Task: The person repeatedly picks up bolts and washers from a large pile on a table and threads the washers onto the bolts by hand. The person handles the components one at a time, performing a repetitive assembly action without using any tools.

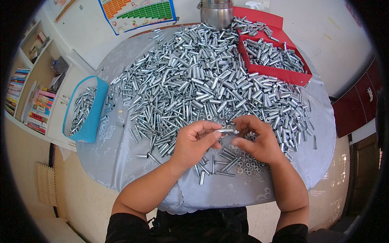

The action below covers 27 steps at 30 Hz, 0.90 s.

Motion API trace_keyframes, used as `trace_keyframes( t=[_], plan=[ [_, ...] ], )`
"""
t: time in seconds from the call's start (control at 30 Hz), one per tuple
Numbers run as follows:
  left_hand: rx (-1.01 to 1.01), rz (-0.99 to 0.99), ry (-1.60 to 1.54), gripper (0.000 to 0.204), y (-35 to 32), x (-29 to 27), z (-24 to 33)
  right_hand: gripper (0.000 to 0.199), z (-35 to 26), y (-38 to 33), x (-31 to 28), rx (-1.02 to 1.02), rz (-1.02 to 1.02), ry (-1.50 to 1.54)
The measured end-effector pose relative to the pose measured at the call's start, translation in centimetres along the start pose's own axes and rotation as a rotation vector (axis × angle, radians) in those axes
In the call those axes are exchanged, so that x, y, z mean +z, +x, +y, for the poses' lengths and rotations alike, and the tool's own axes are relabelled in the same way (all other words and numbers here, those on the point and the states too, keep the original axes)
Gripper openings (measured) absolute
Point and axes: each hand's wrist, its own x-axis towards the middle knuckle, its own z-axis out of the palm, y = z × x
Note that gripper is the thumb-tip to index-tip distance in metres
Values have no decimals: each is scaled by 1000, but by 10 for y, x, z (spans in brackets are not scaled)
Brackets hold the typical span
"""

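Note:
My left hand (194, 142) pinches a short silver metal tube (226, 131) between thumb and fingers. My right hand (255, 137) meets it at the tube's right end, fingertips closed on that end; whether a small part sits there I cannot tell. Both hands hover over the near middle of a round table with a pale blue-grey cloth (121, 162). Right under my right hand lies a small heap of metal washers or nuts (247, 165). A huge pile of silver tubes (194, 77) covers the table beyond my hands.
A blue box (95, 113) with several tubes sits at the table's left edge. A red tray (283, 73) of tubes stands at the back right, a steel pot (216, 14) at the back. A bookshelf (28, 93) is at the left.

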Motion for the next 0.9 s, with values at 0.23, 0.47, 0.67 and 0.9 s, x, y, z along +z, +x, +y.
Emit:
trace_keyframes(
  t=[0.23,0.47,0.67,0.9],
  plan=[
    [-5,-3,2,20,0,-1,-2,19,9,-2,-2,-68,-41,-167],
    [-20,-32,29,19,-1,-1,-2,18,11,-2,-6,-51,-46,-154],
    [-21,-26,0,19,-1,-2,-1,18,7,-3,-2,-80,6,-72],
    [55,-32,107,19,-3,1,0,15,7,-5,-2,141,-41,227]
  ],
)
